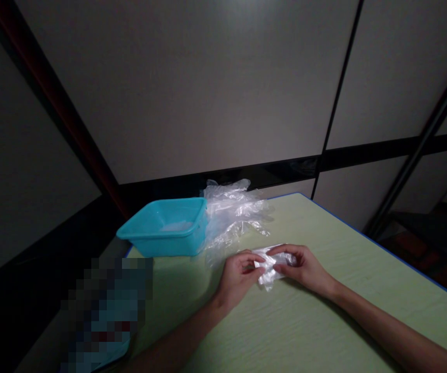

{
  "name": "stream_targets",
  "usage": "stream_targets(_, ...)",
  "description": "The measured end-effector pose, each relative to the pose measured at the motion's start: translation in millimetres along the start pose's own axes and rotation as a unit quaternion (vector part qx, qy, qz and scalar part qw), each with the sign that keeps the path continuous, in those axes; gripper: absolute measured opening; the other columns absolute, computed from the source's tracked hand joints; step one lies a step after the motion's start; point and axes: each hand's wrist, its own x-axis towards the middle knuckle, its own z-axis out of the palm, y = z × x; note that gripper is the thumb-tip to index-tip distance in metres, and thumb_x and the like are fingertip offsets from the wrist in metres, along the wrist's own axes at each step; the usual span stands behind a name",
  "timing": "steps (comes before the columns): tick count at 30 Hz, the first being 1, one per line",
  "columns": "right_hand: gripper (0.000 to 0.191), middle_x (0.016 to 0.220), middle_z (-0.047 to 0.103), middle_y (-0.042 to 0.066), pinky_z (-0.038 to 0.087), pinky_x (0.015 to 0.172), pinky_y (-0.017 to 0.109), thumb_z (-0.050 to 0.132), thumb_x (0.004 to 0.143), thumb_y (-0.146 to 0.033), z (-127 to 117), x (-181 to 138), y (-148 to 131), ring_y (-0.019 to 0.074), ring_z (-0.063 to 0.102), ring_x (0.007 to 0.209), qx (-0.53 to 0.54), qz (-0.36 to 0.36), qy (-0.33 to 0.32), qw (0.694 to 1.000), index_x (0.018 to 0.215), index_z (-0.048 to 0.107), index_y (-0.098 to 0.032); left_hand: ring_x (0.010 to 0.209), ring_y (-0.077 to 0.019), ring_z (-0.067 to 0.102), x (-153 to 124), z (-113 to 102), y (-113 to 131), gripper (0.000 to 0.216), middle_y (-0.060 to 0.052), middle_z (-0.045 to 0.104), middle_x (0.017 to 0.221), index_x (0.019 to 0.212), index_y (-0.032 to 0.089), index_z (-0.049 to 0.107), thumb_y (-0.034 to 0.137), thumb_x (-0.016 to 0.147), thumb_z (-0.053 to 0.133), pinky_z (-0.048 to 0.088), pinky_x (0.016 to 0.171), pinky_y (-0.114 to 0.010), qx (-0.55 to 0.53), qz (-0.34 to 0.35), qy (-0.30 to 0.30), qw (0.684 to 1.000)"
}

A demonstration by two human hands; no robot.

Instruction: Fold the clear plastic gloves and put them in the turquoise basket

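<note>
Between my two hands is a clear plastic disposable glove, bunched into a small folded bundle just above or on the table. My left hand pinches its left side between thumb and fingers. On the right side, my right hand grips it with thumb and fingertips. Behind my hands lies a loose heap of clear plastic gloves, some finger shapes spread outward. A turquoise plastic basin stands left of the heap, touching or nearly touching it, with something whitish inside that I cannot make out.
The pale green table has a blue edge. At the lower left sits a blurred-out bluish item. Large light panels with dark strips rise behind the table. A dark piece of furniture stands off to the right.
</note>
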Motion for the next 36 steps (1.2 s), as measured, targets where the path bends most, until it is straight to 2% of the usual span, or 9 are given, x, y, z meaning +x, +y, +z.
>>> stream_targets(4,0.028,0.088,0.066,0.005,0.046,0.065,0.027,0.068,0.065,-0.026,1.1,-0.4,1.7,0.0148,0.059,0.072,0.052,0.026,0.001,0.998,0.091,0.065,-0.017,0.066,-0.0127,0.056,-0.9,-1.5,-1.1,0.019,-0.004,0.060,0.078,0.076,0.013,0.068,0.015,0.057,0.068,0.046,0.058,-0.022,-0.007,-0.006,-0.001,1.000)
stream_targets(9,0.042,0.099,0.065,0.006,0.045,0.070,0.029,0.069,0.065,-0.024,3.1,-0.8,-1.0,0.0156,0.058,0.079,0.075,0.034,0.007,0.997,0.105,0.062,-0.019,0.063,-0.0112,0.054,-0.6,-1.7,-0.5,0.031,-0.006,0.060,0.083,0.085,0.011,0.069,0.017,0.054,0.071,0.045,0.056,-0.022,-0.031,-0.043,0.014,0.998)
stream_targets(14,0.048,0.108,0.062,0.006,0.045,0.070,0.027,0.067,0.066,-0.022,3.9,-0.8,-3.5,0.0137,0.058,0.077,0.078,0.034,0.007,0.996,0.113,0.057,-0.021,0.060,-0.0101,0.053,-1.5,-0.3,4.5,0.041,-0.004,0.061,0.073,0.094,0.010,0.067,0.017,0.054,0.072,0.043,0.056,-0.020,-0.045,-0.066,0.022,0.997)
stream_targets(26,0.060,0.104,0.063,0.003,0.045,0.062,0.023,0.066,0.067,-0.019,3.4,-0.1,-5.7,0.0114,0.057,0.069,0.089,0.040,0.001,0.995,0.123,0.047,-0.022,0.059,-0.0102,0.052,-2.5,-1.7,4.5,0.053,-0.002,0.063,0.069,0.110,0.012,0.059,0.016,0.058,0.070,0.038,0.056,-0.019,-0.063,-0.094,-0.001,0.994)
stream_targets(29,0.058,0.110,0.060,0.005,0.046,0.067,0.026,0.066,0.067,-0.020,2.9,0.2,-5.6,0.0142,0.058,0.077,0.073,0.035,0.005,0.997,0.122,0.049,-0.021,0.060,-0.0106,0.051,-2.3,-1.8,3.0,0.054,-0.001,0.062,0.067,0.112,0.012,0.057,0.016,0.060,0.069,0.038,0.057,-0.020,-0.055,-0.089,-0.004,0.995)
stream_targets(32,0.050,0.116,0.057,0.006,0.043,0.081,0.032,0.066,0.067,-0.021,2.2,0.7,-5.7,0.0190,0.056,0.095,0.059,0.015,0.012,0.998,0.115,0.055,-0.022,0.061,-0.0107,0.051,-1.8,-2.4,0.4,0.056,-0.001,0.061,0.069,0.115,0.012,0.055,0.017,0.061,0.068,0.038,0.058,-0.021,-0.053,-0.083,-0.004,0.995)
stream_targets(36,0.036,0.113,0.059,0.007,0.039,0.087,0.034,0.066,0.067,-0.021,1.7,1.2,-4.7,0.0211,0.053,0.102,0.046,0.003,0.001,0.999,0.104,0.063,-0.022,0.055,-0.0081,0.047,-1.5,-3.6,-0.6,0.064,0.003,0.055,0.060,0.122,0.013,0.047,0.018,0.062,0.068,0.035,0.054,-0.019,-0.046,-0.087,-0.016,0.995)
